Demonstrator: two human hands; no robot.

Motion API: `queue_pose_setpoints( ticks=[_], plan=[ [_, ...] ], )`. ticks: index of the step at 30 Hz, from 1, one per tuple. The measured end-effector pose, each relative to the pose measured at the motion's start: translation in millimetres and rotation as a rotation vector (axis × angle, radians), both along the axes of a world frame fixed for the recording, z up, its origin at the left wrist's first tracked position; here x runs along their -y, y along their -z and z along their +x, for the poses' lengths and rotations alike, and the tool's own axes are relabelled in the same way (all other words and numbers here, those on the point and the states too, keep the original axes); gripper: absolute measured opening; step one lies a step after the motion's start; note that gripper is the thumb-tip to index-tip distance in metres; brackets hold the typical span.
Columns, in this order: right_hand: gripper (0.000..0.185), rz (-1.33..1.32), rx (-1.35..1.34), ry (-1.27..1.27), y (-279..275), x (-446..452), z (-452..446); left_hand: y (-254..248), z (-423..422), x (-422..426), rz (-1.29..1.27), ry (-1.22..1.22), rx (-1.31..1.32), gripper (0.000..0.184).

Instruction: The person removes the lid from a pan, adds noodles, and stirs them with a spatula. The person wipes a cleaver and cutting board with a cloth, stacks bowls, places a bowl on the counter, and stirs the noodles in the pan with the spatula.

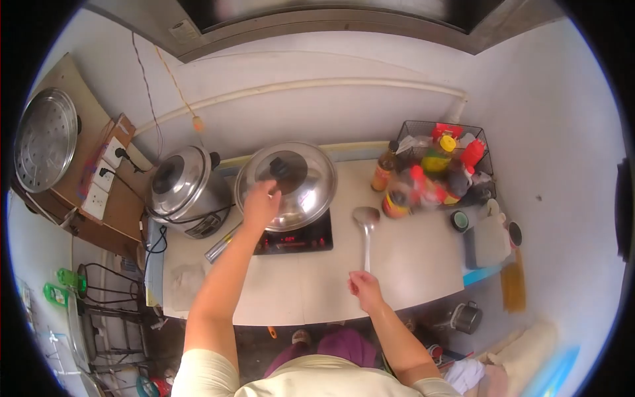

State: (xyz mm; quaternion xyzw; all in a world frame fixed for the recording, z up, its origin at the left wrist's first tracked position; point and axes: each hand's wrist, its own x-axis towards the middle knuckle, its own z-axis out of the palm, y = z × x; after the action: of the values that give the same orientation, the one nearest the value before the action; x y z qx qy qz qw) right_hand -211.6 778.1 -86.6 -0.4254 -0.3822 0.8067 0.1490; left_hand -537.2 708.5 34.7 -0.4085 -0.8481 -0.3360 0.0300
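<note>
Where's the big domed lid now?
In the head view, the lid is just left of centre, covering the pan over the hob, right of the steel cooker, with the left hand over its near side.

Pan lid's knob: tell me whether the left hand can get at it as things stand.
Likely yes: the left hand is right by the knob, and nothing visible stands between them.
</note>
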Motion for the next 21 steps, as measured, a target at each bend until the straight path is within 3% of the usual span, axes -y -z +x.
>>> queue_pose_setpoints(
  ticks=[2, 5, 11, 17, 21],
  plan=[
    [0.015, 0.008, 0.016, 0.019, 10.3, -10.9, 8.4, 4.5, -17.3, -30.6, -0.051, -0.075, -0.214, 0.039],
    [0.011, 0.049, 0.075, 0.019, 14.7, -23.2, 19.4, 12.7, -38.8, -64.7, -0.255, -0.157, -0.164, 0.049],
    [0.011, 0.420, 0.211, -0.079, 43.2, -29.2, 30.1, 27.7, -64.7, -88.8, -0.440, -0.213, -0.080, 0.042],
    [0.011, 0.336, 0.106, -0.032, 26.6, -25.8, 28.0, -2.0, -49.0, -70.6, -0.346, -0.203, -0.261, 0.036],
    [0.007, 0.416, -0.008, 0.218, -12.3, -33.0, 21.6, -58.8, -4.2, -43.8, -0.239, -0.064, -0.281, 0.036]
  ],
)
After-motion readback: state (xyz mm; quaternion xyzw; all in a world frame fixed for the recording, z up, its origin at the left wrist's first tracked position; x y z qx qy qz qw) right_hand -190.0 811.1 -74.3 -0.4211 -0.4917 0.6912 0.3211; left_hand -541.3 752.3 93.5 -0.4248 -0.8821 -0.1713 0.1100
